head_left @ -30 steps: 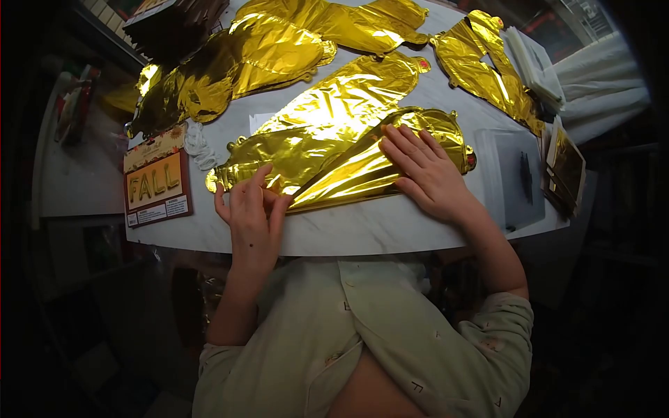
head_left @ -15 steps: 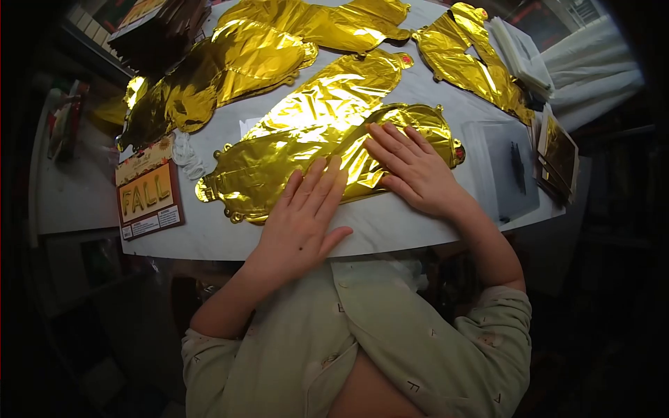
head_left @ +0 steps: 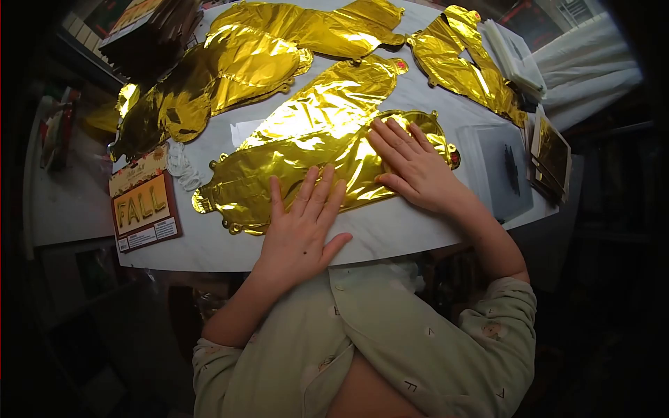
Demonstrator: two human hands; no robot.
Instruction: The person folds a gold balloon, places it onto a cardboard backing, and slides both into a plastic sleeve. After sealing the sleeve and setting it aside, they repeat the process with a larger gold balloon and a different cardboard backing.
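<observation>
A flat gold foil balloon [head_left: 251, 184] lies across the table in front of me, a small tab at its left end. My left hand [head_left: 303, 219] rests palm down on its near edge, fingers spread. Flat on its right half is my right hand [head_left: 411, 164], fingers stretched and thumb out to the left. Another part of gold foil [head_left: 327, 94] runs up behind, overlapped by the near piece. Neither hand grips anything.
More gold foil balloons [head_left: 251, 63] lie at the back left, and another [head_left: 460, 63] at the back right. A FALL package [head_left: 144, 205] and white string [head_left: 182, 167] lie left. Clear plastic sleeves [head_left: 498, 167] are at right, a card stack [head_left: 150, 35] back left.
My left hand has shifted slightly down and its fingers have spread wider. The right hand stays on the foil at nearly the same place. The whole view has tilted a little.
</observation>
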